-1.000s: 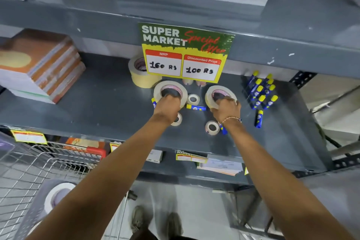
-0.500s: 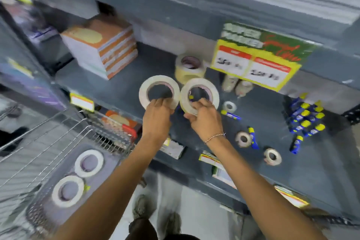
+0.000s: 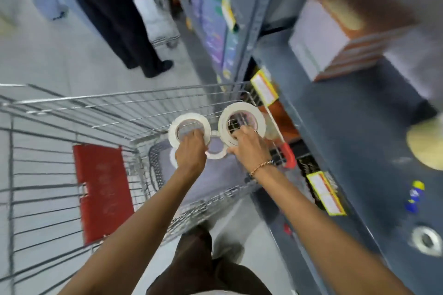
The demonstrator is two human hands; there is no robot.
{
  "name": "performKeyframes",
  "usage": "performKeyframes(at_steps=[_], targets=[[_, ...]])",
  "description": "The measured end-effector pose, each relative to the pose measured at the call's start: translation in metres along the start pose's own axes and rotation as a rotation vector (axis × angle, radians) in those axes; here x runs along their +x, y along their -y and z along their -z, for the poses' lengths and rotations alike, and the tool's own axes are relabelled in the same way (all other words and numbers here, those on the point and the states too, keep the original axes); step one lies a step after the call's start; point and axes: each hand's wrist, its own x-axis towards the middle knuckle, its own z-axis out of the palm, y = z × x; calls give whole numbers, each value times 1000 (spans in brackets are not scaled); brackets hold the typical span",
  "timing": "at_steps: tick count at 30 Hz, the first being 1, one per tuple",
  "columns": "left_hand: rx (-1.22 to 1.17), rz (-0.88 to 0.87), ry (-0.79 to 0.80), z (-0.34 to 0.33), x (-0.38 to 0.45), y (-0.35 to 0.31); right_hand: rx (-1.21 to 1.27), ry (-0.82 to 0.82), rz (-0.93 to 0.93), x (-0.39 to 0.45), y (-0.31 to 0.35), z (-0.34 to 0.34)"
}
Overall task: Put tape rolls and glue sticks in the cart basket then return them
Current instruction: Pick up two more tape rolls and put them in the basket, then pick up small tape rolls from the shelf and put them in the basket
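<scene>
Two white tape rolls held over cart basket (image 3: 72,112): left hand (image 3: 190,151) gripping left tape roll (image 3: 189,130), right hand (image 3: 249,145) gripping right tape roll (image 3: 242,123). Third roll (image 3: 217,149) lies inside basket below them. Grey shelf (image 3: 347,151) right of basket.

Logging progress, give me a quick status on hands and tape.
Left hand gripping one tape roll, right hand gripping another. Both over cart basket. Rolls already inside. Nothing blocking.
</scene>
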Motion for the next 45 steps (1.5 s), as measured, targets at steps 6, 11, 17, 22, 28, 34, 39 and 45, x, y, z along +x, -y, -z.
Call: performKeyframes(at_steps=[6,11,17,22,28,34,39,45], targets=[[-3,187,228,-46,52,73,-140,401,45,79,23,-91],[-60,226,309,-97,71,101,-247,573,16,111,7,-149],[-137,256,335,-148,75,119,-297,515,8,131,-8,-195],[-67,190,334,-164,83,122,-301,500,21,141,-14,-216],[-27,153,287,-170,82,124,-292,461,34,138,-17,-232],[-14,123,282,-176,80,129,-315,490,60,139,-18,-233],[-30,112,264,-173,79,132,-298,461,61,134,-14,-230],[-78,-12,61,-130,86,100,-151,283,-10,110,-5,-194]])
